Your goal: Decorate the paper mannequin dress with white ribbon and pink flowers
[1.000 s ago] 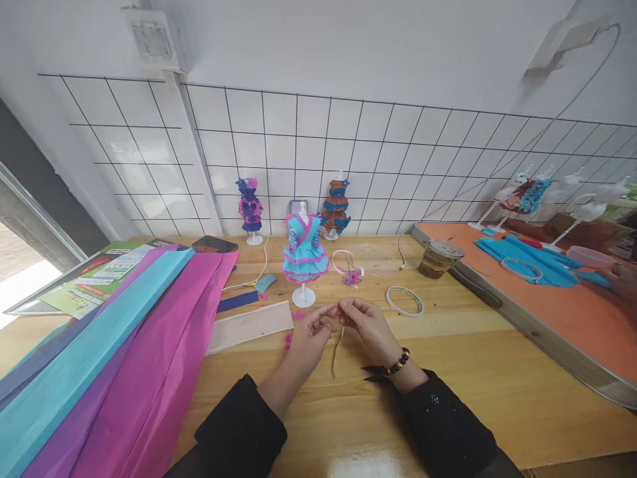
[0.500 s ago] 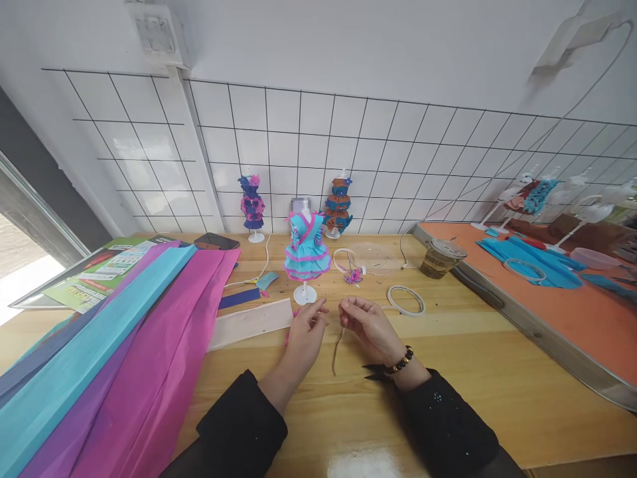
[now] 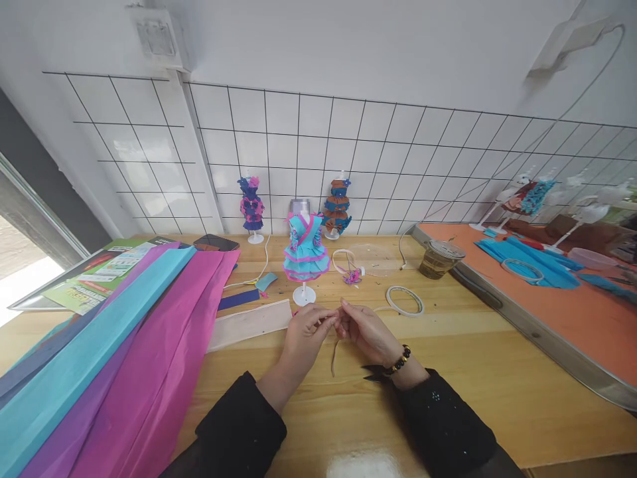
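In the head view, the left hand (image 3: 309,334) and right hand (image 3: 368,332) meet fingertip to fingertip above the tabletop (image 3: 328,425). The right hand's thumb and fingers are pinched on the upper end of a thin tan strip (image 3: 334,362), whose loose end hangs below the fingertips. The left hand's thumb and index finger are drawn narrow at the same spot; whether they grip the strip cannot be told. Just beyond the hands, a turquoise dress with pink trim (image 3: 305,245) stands upright on a white stand (image 3: 304,295). A pale paper band (image 3: 253,325) lies left of the hands, and a white tape ring (image 3: 409,314) lies to the right.
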The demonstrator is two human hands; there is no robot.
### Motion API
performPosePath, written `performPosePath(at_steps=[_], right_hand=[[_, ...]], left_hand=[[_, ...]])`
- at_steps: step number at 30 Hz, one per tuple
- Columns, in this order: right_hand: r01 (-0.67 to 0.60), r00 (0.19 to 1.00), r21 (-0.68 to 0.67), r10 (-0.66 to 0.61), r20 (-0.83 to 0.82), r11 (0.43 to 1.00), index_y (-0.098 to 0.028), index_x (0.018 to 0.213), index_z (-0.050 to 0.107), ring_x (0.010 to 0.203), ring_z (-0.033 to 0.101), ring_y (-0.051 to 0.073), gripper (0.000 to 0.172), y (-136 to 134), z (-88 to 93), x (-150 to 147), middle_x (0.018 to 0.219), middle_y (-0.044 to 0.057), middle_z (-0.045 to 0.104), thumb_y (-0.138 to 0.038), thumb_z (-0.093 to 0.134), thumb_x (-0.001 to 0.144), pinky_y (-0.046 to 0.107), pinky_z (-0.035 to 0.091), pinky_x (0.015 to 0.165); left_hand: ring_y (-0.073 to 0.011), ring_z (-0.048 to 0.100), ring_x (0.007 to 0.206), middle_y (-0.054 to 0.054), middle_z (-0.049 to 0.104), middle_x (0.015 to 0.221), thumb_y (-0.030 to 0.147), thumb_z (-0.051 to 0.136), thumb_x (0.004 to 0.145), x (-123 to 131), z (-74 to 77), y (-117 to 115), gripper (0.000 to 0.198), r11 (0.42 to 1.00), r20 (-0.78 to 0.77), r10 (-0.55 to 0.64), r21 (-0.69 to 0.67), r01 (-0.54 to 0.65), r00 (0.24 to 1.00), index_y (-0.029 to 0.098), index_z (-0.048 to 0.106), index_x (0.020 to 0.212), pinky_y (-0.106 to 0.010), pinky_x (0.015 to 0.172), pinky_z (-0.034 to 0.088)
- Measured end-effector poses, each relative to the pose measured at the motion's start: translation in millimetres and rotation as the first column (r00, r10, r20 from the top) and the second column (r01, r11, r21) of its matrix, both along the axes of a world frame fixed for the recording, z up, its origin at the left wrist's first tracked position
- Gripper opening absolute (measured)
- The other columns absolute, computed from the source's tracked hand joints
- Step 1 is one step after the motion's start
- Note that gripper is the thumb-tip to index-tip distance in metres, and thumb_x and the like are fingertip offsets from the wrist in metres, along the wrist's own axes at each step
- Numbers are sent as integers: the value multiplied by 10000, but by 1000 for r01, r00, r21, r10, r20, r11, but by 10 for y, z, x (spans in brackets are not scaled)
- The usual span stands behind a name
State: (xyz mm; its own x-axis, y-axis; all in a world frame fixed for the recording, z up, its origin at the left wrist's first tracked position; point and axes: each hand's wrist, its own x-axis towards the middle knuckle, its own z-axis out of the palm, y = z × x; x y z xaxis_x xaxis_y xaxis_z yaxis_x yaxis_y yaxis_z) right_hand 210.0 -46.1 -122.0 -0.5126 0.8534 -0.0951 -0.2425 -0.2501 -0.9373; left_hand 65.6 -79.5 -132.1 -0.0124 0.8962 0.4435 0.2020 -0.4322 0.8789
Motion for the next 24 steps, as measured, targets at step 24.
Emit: performPosePath(at_steps=[24], right_hand=[[214, 955, 329, -269, 129, 920, -205, 867, 680, 653, 566, 119, 266, 9, -62, -47, 787, 16, 683, -365, 715, 657, 281, 454, 663]], left_hand=[[-123, 552, 651, -63, 615, 705, 414, 606, 746, -19, 80, -7, 320, 813, 874, 18, -295, 502, 485, 98, 654, 748, -253, 637, 416]])
